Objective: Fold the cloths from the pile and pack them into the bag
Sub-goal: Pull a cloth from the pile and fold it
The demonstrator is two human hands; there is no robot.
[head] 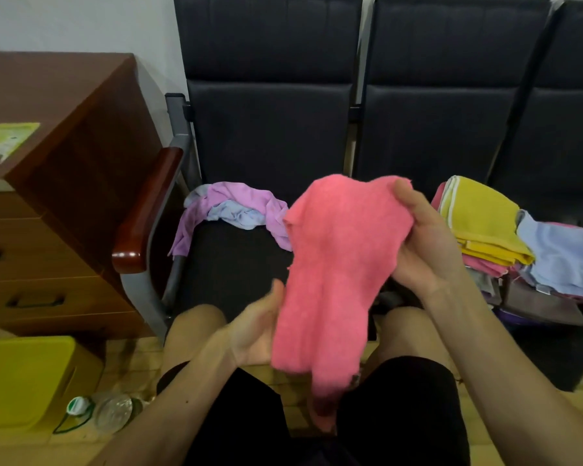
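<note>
Both my hands grip the pink cloth (337, 264), right hand (421, 243) pinching, left hand (260, 327) curled under; it hides part of the loose cloths (229, 206) behind, folded stack (485, 227) right.

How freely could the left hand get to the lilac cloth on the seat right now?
Probably not at once: the left hand is under the pink cloth, which the right hand grips. Nothing lies between it and the lilac cloth.

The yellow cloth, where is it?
The yellow cloth lies folded on top of the stack on the right seat, beside the light blue cloth.
</note>
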